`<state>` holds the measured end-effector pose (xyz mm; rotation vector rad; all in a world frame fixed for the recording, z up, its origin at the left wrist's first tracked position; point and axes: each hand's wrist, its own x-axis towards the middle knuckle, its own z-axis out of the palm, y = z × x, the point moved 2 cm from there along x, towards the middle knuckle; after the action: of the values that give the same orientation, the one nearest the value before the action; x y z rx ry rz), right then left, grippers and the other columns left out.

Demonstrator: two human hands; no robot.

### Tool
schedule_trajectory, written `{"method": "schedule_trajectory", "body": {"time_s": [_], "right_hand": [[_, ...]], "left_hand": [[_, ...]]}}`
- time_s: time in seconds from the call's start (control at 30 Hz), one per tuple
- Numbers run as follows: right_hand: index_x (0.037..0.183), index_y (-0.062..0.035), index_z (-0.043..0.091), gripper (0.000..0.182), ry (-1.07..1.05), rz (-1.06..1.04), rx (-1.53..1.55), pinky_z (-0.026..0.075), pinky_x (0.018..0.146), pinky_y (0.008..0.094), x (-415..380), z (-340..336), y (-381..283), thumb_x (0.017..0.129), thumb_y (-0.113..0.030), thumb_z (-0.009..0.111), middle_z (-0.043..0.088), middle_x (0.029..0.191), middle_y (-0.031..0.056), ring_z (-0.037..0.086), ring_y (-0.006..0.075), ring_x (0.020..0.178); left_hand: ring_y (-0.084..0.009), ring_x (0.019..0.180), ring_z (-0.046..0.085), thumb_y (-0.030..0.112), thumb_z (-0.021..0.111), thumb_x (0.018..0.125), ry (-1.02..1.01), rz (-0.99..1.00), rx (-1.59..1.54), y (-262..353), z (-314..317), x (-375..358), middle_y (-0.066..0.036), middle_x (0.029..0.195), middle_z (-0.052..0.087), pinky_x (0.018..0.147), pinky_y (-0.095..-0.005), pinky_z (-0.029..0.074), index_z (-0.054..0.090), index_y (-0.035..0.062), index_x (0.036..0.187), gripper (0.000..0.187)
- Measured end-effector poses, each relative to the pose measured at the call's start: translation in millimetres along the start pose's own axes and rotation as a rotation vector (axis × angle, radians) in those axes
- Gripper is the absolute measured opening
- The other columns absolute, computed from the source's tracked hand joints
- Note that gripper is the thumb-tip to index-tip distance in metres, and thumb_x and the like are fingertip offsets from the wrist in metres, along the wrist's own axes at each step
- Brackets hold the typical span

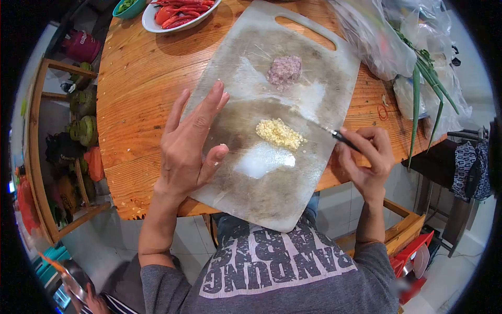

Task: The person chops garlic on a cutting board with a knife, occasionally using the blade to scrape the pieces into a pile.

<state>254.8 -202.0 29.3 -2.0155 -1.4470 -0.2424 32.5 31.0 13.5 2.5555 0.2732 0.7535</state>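
A large, stained cutting board [230,183] lies on the wooden table. My left hand [191,141] is over its left edge, fingers spread, holding nothing, with small bits stuck to the fingertips. On the right, my right hand [368,159] grips the black handle of a knife [342,139]; the blade points left over the board and is hard to make out. Between my hands sits a pile of chopped, pale yellow garlic [280,133]. Farther up the board is a heap of minced, pinkish shallot [285,71].
A white bowl of red chilies [180,14] and a teal bowl of greens [127,7] stand at the upper left. Plastic bags [376,42] and green onions [431,78] lie at the upper right. Another person's hand [94,302] shows at the lower left, beside a metal bowl.
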Motion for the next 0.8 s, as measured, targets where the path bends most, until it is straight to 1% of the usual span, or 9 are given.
{"method": "schedule_trajectory", "body": {"time_s": [0.07,0.27,0.37,0.47,0.57,0.6,0.7,0.8], "right_hand": [[0.104,-0.0091,0.078,0.036,0.047,0.009,-0.024,0.043,0.059,0.0309,0,1,10,0.068,-0.002,0.080,0.059,0.079,0.0051,0.053,0.0194,0.069],[0.102,-0.0099,0.079,0.037,-0.056,-0.034,-0.017,0.041,0.058,0.0300,-3,2,2,0.065,-0.005,0.082,0.060,0.079,0.0041,0.051,0.0183,0.067],[0.101,-0.0104,0.080,0.037,-0.039,0.023,0.074,0.041,0.059,0.0301,-5,-1,-1,0.065,-0.006,0.082,0.061,0.080,0.0042,0.052,0.0184,0.068],[0.102,-0.0103,0.080,0.034,-0.095,0.032,0.231,0.041,0.061,0.0314,0,-8,8,0.068,-0.007,0.081,0.062,0.080,0.0050,0.054,0.0202,0.070],[0.103,-0.0104,0.079,0.031,-0.289,-0.107,0.254,0.042,0.064,0.0333,12,-14,22,0.072,-0.010,0.080,0.062,0.082,0.0058,0.056,0.0226,0.073],[0.104,-0.0113,0.079,0.030,-0.325,-0.130,0.225,0.043,0.066,0.0351,13,-13,26,0.074,-0.014,0.079,0.063,0.084,0.0057,0.057,0.0239,0.077],[0.105,-0.0128,0.079,0.030,-0.419,-0.217,0.187,0.044,0.070,0.0363,22,-15,31,0.075,-0.015,0.078,0.064,0.086,0.0046,0.058,0.0243,0.080],[0.106,-0.0143,0.079,0.031,-0.488,-0.290,0.212,0.044,0.073,0.0368,32,-10,31,0.075,-0.015,0.078,0.064,0.087,0.0034,0.058,0.0244,0.082]], "left_hand": [[-0.0291,0.127,0.062,0.052,0.047,0.103,0.004,0.007,0.002,0,0,0,-0.018,0.137,0.063,0.118,-0.0494,0.030,0.042,-0.0044,0.149,0.073],[-0.0294,0.126,0.062,0.052,0.047,0.103,0.010,-0.006,-0.006,-1,1,0,-0.018,0.134,0.065,0.117,-0.0495,0.031,0.043,-0.0041,0.149,0.073],[-0.0293,0.126,0.063,0.053,0.047,0.102,-0.010,-0.016,-0.024,1,0,2,-0.018,0.133,0.065,0.117,-0.0496,0.032,0.043,-0.0038,0.149,0.074],[-0.0291,0.126,0.062,0.054,0.047,0.102,0.000,-0.009,-0.024,2,1,3,-0.018,0.133,0.066,0.116,-0.0497,0.033,0.043,-0.0031,0.149,0.074],[-0.0288,0.126,0.062,0.054,0.048,0.102,0.012,-0.010,-0.028,1,1,2,-0.017,0.134,0.065,0.117,-0.0498,0.032,0.044,-0.0023,0.149,0.074],[-0.0286,0.126,0.062,0.053,0.048,0.102,0.020,-0.004,-0.023,0,1,2,-0.017,0.135,0.065,0.117,-0.0498,0.033,0.044,-0.0021,0.149,0.073],[-0.0282,0.126,0.063,0.052,0.049,0.102,0.038,0.012,-0.009,-2,0,1,-0.017,0.137,0.063,0.116,-0.0500,0.033,0.044,-0.0014,0.149,0.072],[-0.0281,0.126,0.063,0.050,0.050,0.102,0.041,0.028,-0.004,-2,-2,2,-0.017,0.138,0.062,0.116,-0.0498,0.034,0.044,-0.0006,0.150,0.070]]}}
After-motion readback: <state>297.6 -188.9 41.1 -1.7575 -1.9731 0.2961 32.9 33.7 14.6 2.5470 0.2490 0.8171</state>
